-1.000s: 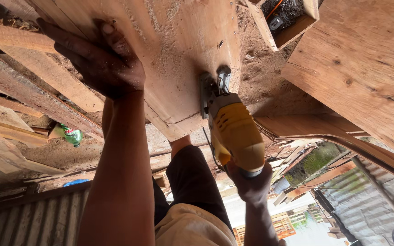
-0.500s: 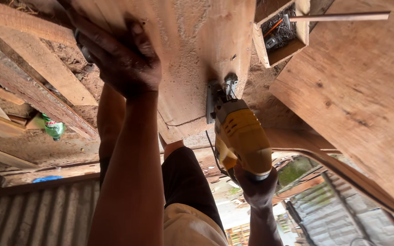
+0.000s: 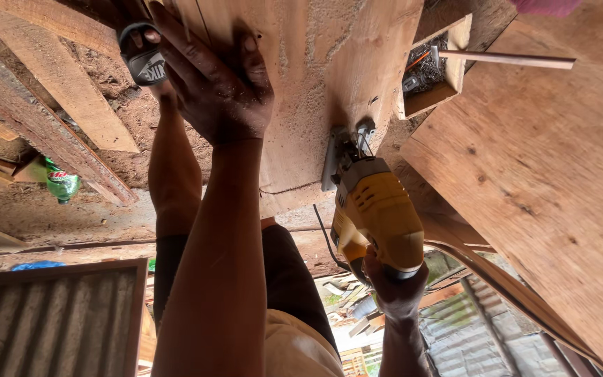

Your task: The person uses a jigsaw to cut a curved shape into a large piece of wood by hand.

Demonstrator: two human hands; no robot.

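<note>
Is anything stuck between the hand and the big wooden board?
Nothing visible. The left hand lies flat on the wooden board, palm on bare wood. The right hand grips the yellow jigsaw, whose front sits at the board's edge.

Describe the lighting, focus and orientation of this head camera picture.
Head view: the picture appears upside down; soft daylight, no glare; the left hand pressing the wooden board is sharp, as is the yellow jigsaw in the right hand; the bright patch at the bottom edge is washed out.

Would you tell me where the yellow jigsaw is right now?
In the head view, the yellow jigsaw is right of centre, gripped by the right hand, its base against the wooden board edge.
</note>
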